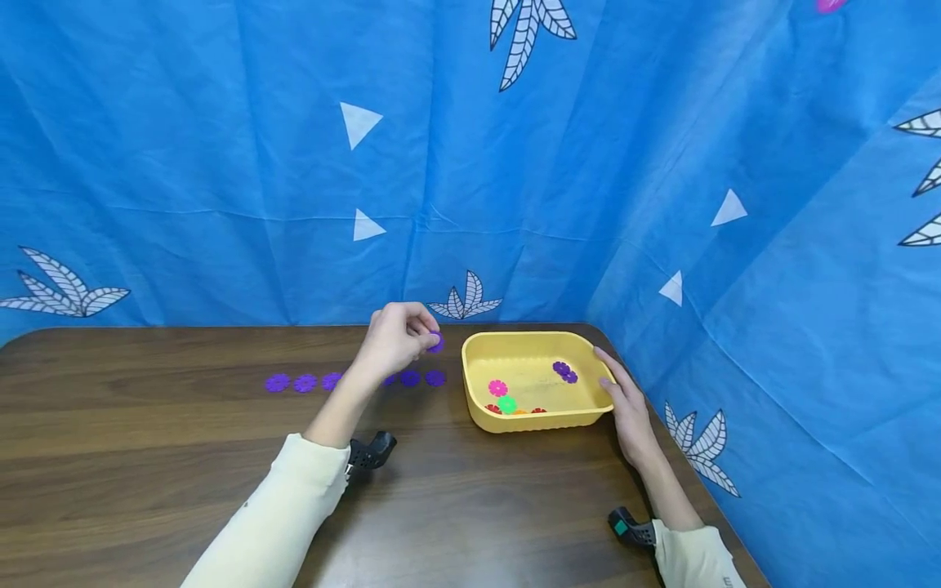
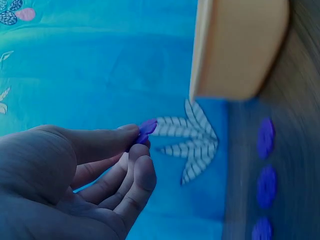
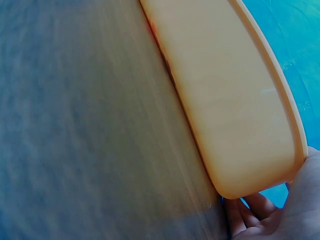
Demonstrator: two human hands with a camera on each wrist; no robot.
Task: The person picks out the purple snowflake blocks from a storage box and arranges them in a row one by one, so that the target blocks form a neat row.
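Observation:
My left hand [image 1: 397,336] pinches a purple flower-shaped disc [image 1: 437,341] between thumb and fingertips, raised over the table's back part; the left wrist view shows the same disc [image 2: 146,131] at the thumb tip. Below it, a row of purple discs [image 1: 435,378] lies flat on the table, partly hidden by my left arm. My right hand [image 1: 631,408] grips the right end of a yellow basket [image 1: 485,416], thumb at the rim and fingers along the outside. Inside lie two purple discs [image 1: 564,371], a pink one [image 1: 497,388], a green one [image 1: 507,404], and red and orange ones by the near wall.
The brown wooden table [image 1: 147,457] ends at a blue patterned cloth [image 1: 294,163] behind and along the right. Black wrist devices [image 1: 372,450] are worn on both arms. The basket stands close to the table's right edge.

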